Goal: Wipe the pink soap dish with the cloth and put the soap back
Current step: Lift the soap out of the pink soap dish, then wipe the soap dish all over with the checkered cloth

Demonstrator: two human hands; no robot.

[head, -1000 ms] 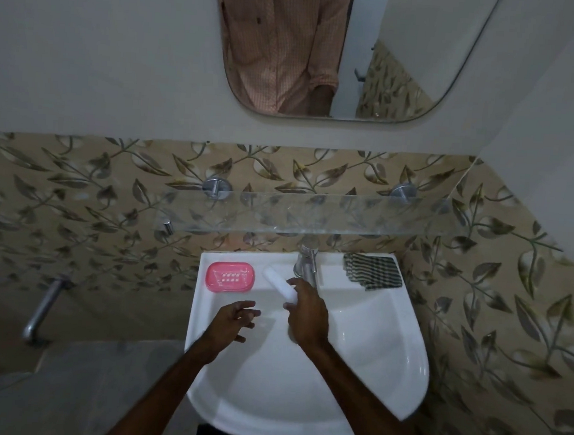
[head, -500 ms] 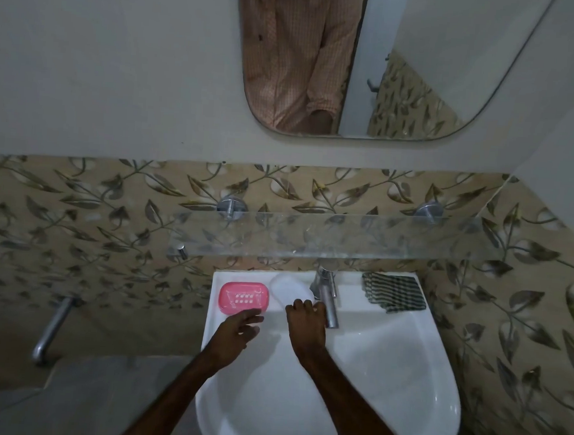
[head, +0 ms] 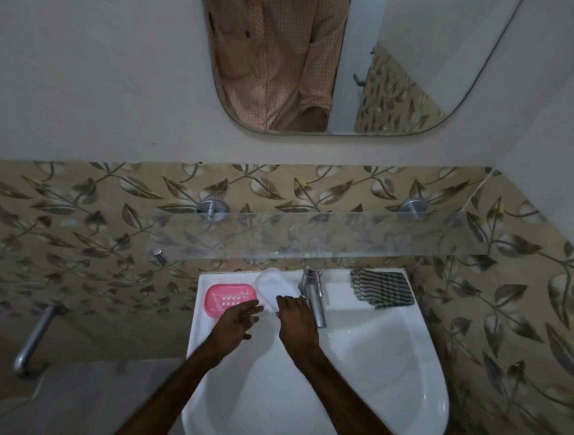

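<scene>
Small bathroom w/ leaf-pattern tiles, white ceramic sink (head: 386,377) under a mirror. Empty pink plastic soap dish (head: 229,298) sits on the far-left rim. Right hand (head: 297,320) rests fingers on the white oval soap bar (head: 273,289) beside the tap, prob parking it out of the way. Left hand (head: 235,322) is loose, fingers spread, touching the dish's near edge. Striped cloth (head: 381,288) lies untouched far right.
</scene>
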